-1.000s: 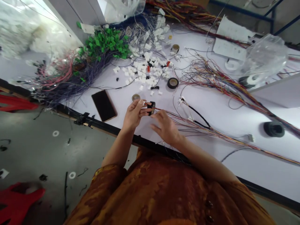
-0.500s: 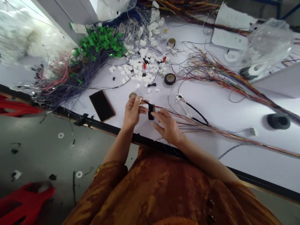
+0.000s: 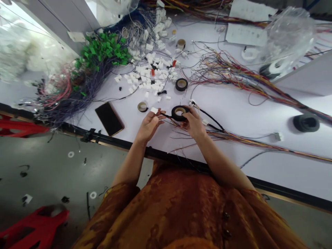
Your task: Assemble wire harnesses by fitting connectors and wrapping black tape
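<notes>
My left hand point(image 3: 147, 128) is closed on the wires just behind a white connector point(image 3: 154, 110), which pokes out above the thumb. A short stretch of these wires is wrapped in black tape point(image 3: 164, 114). My right hand point(image 3: 194, 122) grips a roll of black electrical tape point(image 3: 173, 113) by its right side, its ring facing up toward me. The roll sits close to the wrapped wires. Beyond and below it, a wire bundle point(image 3: 243, 138) runs off to the right, with a black-sleeved branch point(image 3: 212, 119) ending in a small white connector.
A phone point(image 3: 109, 118) lies left of my hands. Other tape rolls point(image 3: 182, 84) rest farther back, near a heap of white connectors point(image 3: 153, 74). Green connectors point(image 3: 106, 50) on purple wires fill the left. A black spool point(image 3: 306, 123) stands at right, below a thick wire harness point(image 3: 275, 88).
The tape roll has turned from edge-on to face-up and moved right, away from my left hand. My right hand has closed on it. The view has shifted slightly.
</notes>
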`<state>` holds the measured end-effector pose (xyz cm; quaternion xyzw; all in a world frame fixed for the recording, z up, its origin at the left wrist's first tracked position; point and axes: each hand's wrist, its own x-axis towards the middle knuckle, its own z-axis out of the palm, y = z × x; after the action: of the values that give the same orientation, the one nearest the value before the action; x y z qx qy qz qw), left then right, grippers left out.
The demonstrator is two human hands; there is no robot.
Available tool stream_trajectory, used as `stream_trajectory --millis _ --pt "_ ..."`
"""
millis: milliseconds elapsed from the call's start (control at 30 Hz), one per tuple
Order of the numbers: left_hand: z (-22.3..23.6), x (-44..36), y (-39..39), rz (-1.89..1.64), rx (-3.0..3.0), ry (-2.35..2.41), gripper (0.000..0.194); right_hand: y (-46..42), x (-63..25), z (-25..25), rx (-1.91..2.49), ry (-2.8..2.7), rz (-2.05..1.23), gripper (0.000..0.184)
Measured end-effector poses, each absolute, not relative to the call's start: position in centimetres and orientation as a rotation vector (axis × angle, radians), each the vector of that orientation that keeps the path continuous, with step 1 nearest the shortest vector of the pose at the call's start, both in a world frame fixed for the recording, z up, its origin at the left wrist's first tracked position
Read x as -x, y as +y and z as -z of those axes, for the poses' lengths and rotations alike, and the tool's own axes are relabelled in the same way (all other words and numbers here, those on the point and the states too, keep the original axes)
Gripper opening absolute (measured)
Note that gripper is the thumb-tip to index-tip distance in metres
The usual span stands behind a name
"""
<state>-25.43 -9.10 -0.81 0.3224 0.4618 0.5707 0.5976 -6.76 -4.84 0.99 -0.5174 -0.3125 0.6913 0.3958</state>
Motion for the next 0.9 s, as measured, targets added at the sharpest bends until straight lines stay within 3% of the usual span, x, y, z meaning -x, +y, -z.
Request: stream_trajectory --millis 133,300,367,467,567,767,900 --pt "0.5 24.1 -8.3 -1.274 -0.971 1.234 0.030 -6.9 6.3 -0.8 1.333 -1.176 -1.506 0.048" --pt "-1.7 23.4 -8.2 -1.298 -0.771 1.274 0.034 -11.0 5.9 -1.9 1.151 -1.932 -0.980 0.036" --pt "-2.8 23.2 -9.1 -1.288 -0.881 1.284 0.033 -10.2 6.4 -2.6 1.180 -1.797 -1.025 0.031" --pt "-3.7 22.7 -10.5 -1.262 -1.298 1.317 0.026 -6.6 7.5 -3.1 1.337 -1.350 -1.323 0.048" --pt "-2.9 22.3 -10.7 -1.367 -1.412 1.414 0.028 -4.9 7.5 -2.8 1.354 -1.209 -1.584 0.046" --pt "-2.2 22.2 -9.2 -1.434 -0.897 1.341 0.034 -10.9 4.6 -2.0 1.115 -1.873 -0.993 0.040" --pt "-4.2 21.6 -10.4 -1.318 -1.215 1.271 0.030 -8.2 5.5 -2.5 1.285 -1.446 -1.217 0.048"
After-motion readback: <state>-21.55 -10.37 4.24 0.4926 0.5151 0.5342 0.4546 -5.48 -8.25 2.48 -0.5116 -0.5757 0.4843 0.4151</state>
